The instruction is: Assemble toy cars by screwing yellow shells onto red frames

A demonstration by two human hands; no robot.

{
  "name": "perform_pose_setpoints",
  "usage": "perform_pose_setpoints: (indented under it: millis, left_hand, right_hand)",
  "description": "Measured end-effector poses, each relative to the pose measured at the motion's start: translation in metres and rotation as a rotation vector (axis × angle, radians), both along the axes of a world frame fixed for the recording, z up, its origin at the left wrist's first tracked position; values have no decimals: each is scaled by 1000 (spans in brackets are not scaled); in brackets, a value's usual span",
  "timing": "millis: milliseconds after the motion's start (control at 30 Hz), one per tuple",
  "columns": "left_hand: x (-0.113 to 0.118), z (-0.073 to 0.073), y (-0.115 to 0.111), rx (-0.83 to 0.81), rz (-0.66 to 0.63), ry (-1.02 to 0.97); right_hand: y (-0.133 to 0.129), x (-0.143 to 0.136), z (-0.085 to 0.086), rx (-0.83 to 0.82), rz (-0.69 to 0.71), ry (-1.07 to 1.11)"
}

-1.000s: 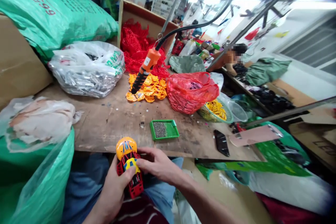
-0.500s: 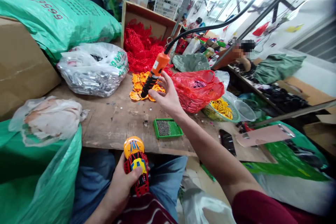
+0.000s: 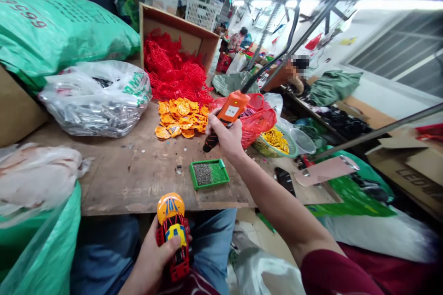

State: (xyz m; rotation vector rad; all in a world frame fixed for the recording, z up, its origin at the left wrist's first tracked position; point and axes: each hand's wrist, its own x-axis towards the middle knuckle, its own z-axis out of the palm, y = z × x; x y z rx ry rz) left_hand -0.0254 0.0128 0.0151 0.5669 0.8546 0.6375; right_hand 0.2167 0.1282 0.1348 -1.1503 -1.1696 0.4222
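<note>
If the cord snags: the black cord (image 3: 273, 62) could tug the orange tool (image 3: 232, 108) sideways, and its dark end might catch the green tray (image 3: 212, 185) and scatter the grey bits (image 3: 203, 174).
Toy car: held near the table (image 3: 131, 175) edge, above the jeans (image 3: 214, 239); a slack thumb could let it slip into the lap or onto the floor.
Hand on car: the left hand (image 3: 152, 249) is closed around its side, thumb pressed on the yellow part.
Hand on tool: the right hand (image 3: 228, 138) is wrapped around the body, near the red bag (image 3: 258, 124); some fingers are hidden behind it, so the hold is probably firm, though I can't be sure.
</note>
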Motion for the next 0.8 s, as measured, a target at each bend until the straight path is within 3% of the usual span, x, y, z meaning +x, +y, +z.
perform_pose_setpoints:
  millis: [133, 300, 433, 567, 800]
  left_hand:
    - [13, 0, 0, -3, -24, 29]
    - [28, 0, 1, -47, -18, 76]
    - [34, -3, 0, -46, 7, 122]
    - [37, -4, -1, -51, 13, 162]
    - [45, 1, 1, -99, 25, 200]
  right_hand:
    - [-26, 30, -3, -30, -1, 11]
    - [-42, 45, -30, -52, -101, 158]
    - [-44, 52, -46, -79, -167, 139]
    - [-42, 58, -52, -94, -143, 96]
    - [-34, 64, -71, -94, -147, 210]
